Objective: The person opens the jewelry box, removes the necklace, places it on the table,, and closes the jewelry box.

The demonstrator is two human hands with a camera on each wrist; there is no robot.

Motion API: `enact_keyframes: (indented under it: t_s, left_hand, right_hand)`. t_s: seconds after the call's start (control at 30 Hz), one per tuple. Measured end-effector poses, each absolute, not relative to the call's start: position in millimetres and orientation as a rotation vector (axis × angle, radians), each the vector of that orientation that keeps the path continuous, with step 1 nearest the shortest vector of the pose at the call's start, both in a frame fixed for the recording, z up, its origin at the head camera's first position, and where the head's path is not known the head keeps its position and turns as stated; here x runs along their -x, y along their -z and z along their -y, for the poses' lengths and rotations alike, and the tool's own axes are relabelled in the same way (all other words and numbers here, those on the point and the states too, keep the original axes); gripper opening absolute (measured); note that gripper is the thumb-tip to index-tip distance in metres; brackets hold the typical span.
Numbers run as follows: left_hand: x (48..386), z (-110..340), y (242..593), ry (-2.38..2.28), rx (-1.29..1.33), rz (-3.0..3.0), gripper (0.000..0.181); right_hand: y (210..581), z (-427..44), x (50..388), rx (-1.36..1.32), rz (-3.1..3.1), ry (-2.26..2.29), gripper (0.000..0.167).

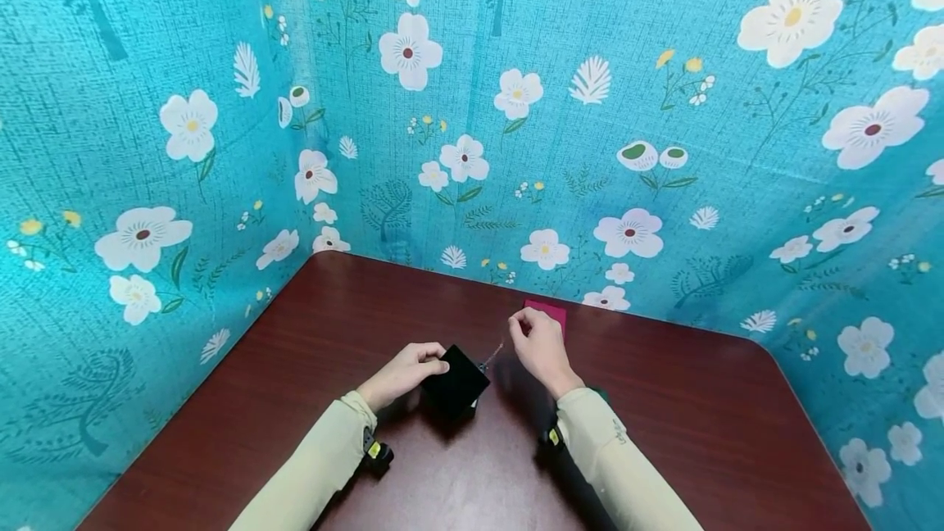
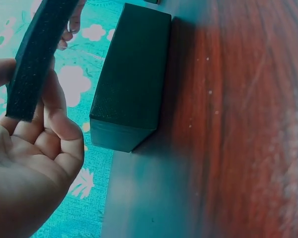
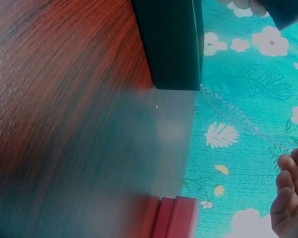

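Turquoise cloth (image 1: 472, 64), printed with pale flowers, leaves and trees, hangs behind your work and along its sides. Below it spreads your counter (image 1: 701, 416), a red-brown wood-grain top with a soft sheen. Cream sleeves (image 1: 615, 457) reach over it from your near edge.

Between your arms stands a dark green box (image 2: 131, 69), straight-sided and sharp-cornered, resting on the counter; its inside is hidden from these views. Your left hand (image 1: 406, 371) is clamped, thumb against fingers, on a flat square slab (image 2: 35, 62) held above the box. That slab looks black, with a matt, faintly speckled edge, and may be the box's lid or insert; you cannot tell which.

Your right hand (image 1: 542, 347) has its fingers curled and thumb tip brought in, pinching the end of something fine. Near it, by the cloth, sits a red box (image 3: 181, 218) with a stepped edge.

Smallest is the chain (image 3: 256, 130), thin and glinting, stretched in a slack line from the green box's upper corner to your right fingers. You seem to be passing it into or out of the box; which way, these views leave open. Your next move calls for a steady slab and a gentle pull, lest the links snag.
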State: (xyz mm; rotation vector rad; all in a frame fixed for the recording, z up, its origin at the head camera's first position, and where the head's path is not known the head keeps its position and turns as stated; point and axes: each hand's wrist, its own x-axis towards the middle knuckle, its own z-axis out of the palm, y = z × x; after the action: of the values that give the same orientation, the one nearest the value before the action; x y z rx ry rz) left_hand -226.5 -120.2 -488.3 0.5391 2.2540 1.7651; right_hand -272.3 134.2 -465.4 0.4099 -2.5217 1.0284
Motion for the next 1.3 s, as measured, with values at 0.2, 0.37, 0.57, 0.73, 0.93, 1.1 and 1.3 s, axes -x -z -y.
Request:
enact_keyframes:
  t_s: [0.2,0.37,0.57,0.73,0.93,1.1,1.3]
  left_hand:
    - [228,119,489,-1.734,-0.478,-2.311,0.010]
    - [228,119,488,-1.717,-0.424,-2.365,0.011]
    - [228,118,488,-1.735,-0.402,-2.356,0.014]
    - [230,119,491,-1.708,-0.403,-2.378,0.013]
    - [228,119,490,-1.708,-0.401,-2.381,0.013]
    - [227,119,490,-1.711,-0.394,-2.372,0.013]
    - [228,117,492,-1.729,-0.400,-2.365,0.013]
  right_hand:
    - [459,-137,266,-0.465,2.507,-1.011,0.006]
    - [448,-137,261,-0.530,2.459,-1.000,0.007]
    - [430,-136,256,-0.621,2.383,-1.006,0.009]
    - [414,-136,251,-0.686,2.347,-1.000,0.009]
    - [399,-138,248,-0.722,2.329,-0.976,0.010]
    - [390,-142,244,-0.741,2.314,-0.942,0.009]
    - [381,-147,240,-0.759,2.282,-0.949,0.007]
